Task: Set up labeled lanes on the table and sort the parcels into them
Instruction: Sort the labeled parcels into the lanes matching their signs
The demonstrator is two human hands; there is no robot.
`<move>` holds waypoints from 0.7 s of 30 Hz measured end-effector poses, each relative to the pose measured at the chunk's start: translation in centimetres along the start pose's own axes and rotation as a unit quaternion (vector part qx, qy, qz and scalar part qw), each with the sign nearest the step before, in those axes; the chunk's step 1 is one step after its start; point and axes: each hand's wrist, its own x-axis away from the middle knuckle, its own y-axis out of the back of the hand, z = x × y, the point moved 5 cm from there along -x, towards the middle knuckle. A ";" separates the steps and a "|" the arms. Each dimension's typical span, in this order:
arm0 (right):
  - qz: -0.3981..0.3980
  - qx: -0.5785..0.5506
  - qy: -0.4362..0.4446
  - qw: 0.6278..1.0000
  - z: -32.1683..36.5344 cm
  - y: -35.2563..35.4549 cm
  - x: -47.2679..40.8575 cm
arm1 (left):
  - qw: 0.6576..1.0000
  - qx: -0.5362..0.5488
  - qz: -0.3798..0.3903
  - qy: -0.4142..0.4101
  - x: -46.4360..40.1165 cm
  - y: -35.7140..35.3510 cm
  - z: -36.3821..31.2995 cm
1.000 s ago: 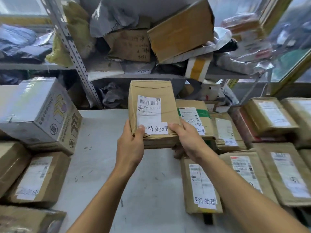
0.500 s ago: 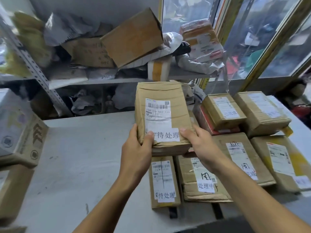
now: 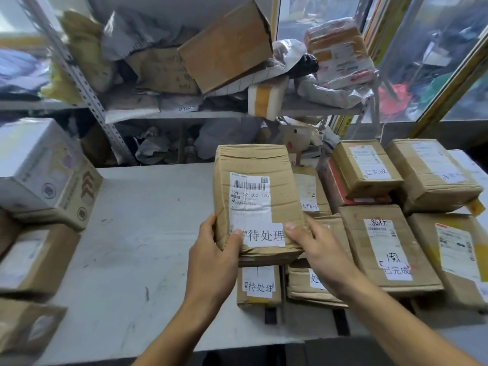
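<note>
A brown cardboard parcel (image 3: 253,165) with a barcode label and a white sticker reading 待处理 is held tilted above the table. My left hand (image 3: 214,257) grips its lower left corner, thumb on the sticker. My right hand (image 3: 317,249) grips its lower right corner. Directly below lies a smaller parcel (image 3: 260,286) with the same 待处理 sticker. To its right lies a flat parcel (image 3: 303,286), partly hidden by my right hand. Further right are parcels marked 已完成 (image 3: 388,249) (image 3: 367,167).
The grey table (image 3: 137,247) has black tape strips (image 3: 270,315) at its front edge. Unsorted boxes sit at the left, a white one (image 3: 39,165) on top. A metal shelf (image 3: 184,114) full of packages stands behind. Windows are at the right.
The held parcel has come down and nearer to the small 待处理 parcel beneath it. Both hands keep the same grip. The view has swung a little back to the left.
</note>
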 end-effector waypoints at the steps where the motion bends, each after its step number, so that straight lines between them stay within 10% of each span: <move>1: 0.001 0.002 0.000 1.000 -0.3 -0.4 0.5 | 1.000 0.004 0.003 0.003 0.5 0.4 0.5; 21: -0.075 0.115 -0.069 0.988 -8.6 -4.9 6.4 | 0.992 0.007 0.111 0.060 4.5 2.1 11.0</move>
